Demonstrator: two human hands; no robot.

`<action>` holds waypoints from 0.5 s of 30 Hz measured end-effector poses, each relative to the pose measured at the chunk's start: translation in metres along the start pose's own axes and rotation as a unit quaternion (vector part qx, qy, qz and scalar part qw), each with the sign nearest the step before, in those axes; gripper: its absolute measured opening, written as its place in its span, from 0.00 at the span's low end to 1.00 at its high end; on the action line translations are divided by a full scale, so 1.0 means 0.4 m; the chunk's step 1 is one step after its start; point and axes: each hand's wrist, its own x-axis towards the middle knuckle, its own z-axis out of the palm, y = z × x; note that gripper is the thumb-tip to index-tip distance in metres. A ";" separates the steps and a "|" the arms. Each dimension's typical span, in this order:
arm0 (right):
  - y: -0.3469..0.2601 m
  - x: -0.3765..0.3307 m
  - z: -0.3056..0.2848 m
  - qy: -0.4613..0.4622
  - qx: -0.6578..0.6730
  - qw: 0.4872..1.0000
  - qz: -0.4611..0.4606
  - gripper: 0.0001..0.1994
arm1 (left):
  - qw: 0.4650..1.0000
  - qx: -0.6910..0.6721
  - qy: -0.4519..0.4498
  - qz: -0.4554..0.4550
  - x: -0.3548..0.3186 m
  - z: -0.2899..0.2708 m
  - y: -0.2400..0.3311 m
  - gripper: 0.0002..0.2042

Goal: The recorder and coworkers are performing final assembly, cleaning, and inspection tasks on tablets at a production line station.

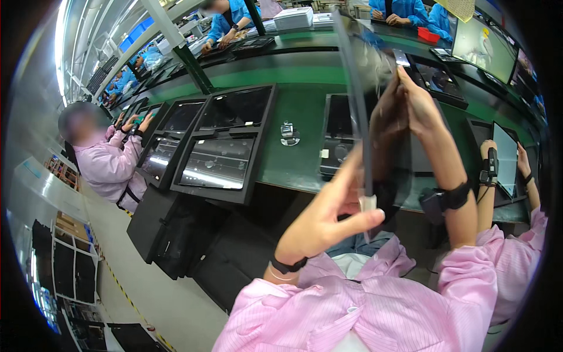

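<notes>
Head view: a thin dark panel [360,100] is held upright and nearly edge-on between both hands, above the green bench [299,126]. The left hand [325,220], at 6 o'clock of the panel, pinches a small white tab [368,203] at its lower edge between thumb and forefinger; the right hand [413,108], at 3 o'clock, grips the panel's far side with fingers wrapped over its face, partly seen through the glossy sheet. The panel looks rigid, light, smooth and probably fragile; its slick, reflective face would slip and mark easily, so hold is best taken at the edges, as shown. A black strap [451,196] circles the right wrist. At 9 o'clock of the panel, dark framed screens [226,144] lie flat on the bench, their glass mirroring the ceiling lights. A small clear fixture [289,134] stands between them and the panel. Pink striped sleeves [352,305] appear soft and woven. Other workers [108,158] sit along the line.
</notes>
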 end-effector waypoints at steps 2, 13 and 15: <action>-0.048 -0.081 0.034 -0.058 -0.013 0.997 0.054 0.16 | 0.997 0.045 0.063 -0.026 -0.038 -0.004 -0.010 0.33; -0.037 -0.320 -0.026 0.023 0.039 0.999 0.014 0.17 | 0.990 -0.057 -0.129 -0.022 -0.102 -0.059 -0.017 0.35; -0.005 -0.358 -0.069 0.058 0.028 0.998 0.013 0.18 | 0.990 -0.079 -0.111 -0.030 -0.091 -0.051 -0.007 0.36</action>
